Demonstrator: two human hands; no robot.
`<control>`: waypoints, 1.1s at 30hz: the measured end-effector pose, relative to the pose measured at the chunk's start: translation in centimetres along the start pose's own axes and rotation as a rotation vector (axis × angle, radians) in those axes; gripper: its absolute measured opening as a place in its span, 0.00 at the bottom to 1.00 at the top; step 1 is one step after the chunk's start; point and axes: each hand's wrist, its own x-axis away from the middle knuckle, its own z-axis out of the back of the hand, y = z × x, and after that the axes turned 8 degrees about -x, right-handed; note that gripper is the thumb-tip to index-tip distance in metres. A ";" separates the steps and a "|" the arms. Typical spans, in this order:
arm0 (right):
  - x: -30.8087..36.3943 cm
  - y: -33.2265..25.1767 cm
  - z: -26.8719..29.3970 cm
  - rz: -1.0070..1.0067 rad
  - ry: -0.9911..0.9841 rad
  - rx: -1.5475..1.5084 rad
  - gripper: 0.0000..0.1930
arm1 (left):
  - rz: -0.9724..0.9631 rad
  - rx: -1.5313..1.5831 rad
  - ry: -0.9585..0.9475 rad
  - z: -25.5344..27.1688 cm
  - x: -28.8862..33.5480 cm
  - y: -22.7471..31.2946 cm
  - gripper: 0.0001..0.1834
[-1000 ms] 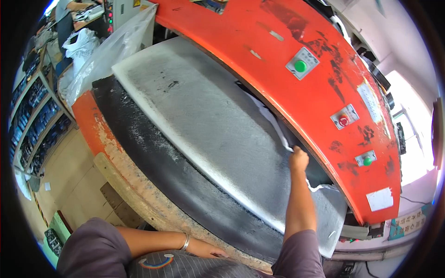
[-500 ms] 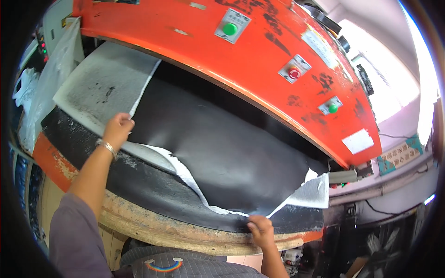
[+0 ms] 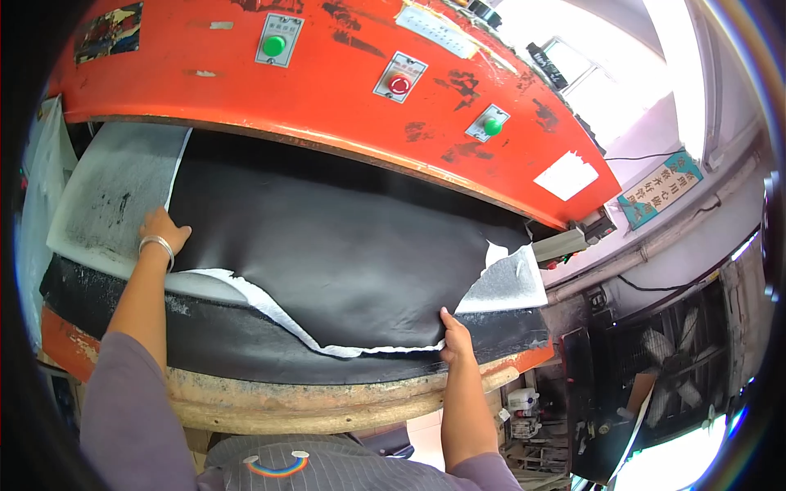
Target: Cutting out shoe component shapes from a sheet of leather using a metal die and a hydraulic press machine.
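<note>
A large black leather sheet [image 3: 327, 245] with a ragged white edge lies across the grey-white cutting board [image 3: 98, 196] beneath an orange press. At its near right edge, my right hand [image 3: 457, 337] grips the leather, thumb on top and fingers underneath. By the sheet's left edge rests my left hand [image 3: 164, 233], a metal bangle on the wrist. Its thumb stands apart from the fingers and points over the leather. The leather's far part goes under the press beam and is hidden in shadow.
The orange press beam [image 3: 327, 106] spans the far side, with two green buttons and a red button [image 3: 399, 84]. A worn wooden rail [image 3: 327, 417] runs along the near edge. Clear plastic sheeting [image 3: 41, 213] hangs at left; a dark fan [image 3: 671, 352] stands at right.
The view has swung right, so the press appears further left. My right hand has turned, its thumb now on top of the leather. The left hand's pinch has loosened, its thumb now apart.
</note>
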 end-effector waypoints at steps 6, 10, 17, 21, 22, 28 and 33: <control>1.2 1.4 2.4 0.148 0.142 0.193 0.21 | -0.029 0.122 -0.138 -0.4 0.2 -1.6 0.33; 6.1 0.8 -0.3 0.284 0.106 0.425 0.20 | -0.183 0.166 0.058 -2.9 -3.1 -7.2 0.32; 20.7 7.4 2.9 -0.244 -0.089 0.650 0.15 | 0.019 0.313 -0.323 -0.9 -1.1 -20.2 0.24; 16.1 4.8 5.1 0.043 -0.020 -0.239 0.14 | 0.218 0.993 -0.319 -3.8 1.5 -22.5 0.24; 14.3 4.2 6.2 0.140 0.062 -0.190 0.17 | 0.282 1.328 -0.296 -5.1 2.2 -22.6 0.23; 4.4 -1.0 13.3 0.201 0.286 -0.197 0.38 | 0.189 2.157 -0.343 -3.5 10.0 -19.6 0.23; 0.0 -4.6 16.1 0.097 0.256 -0.472 0.55 | 0.175 2.234 -0.583 -5.3 16.7 -15.1 0.21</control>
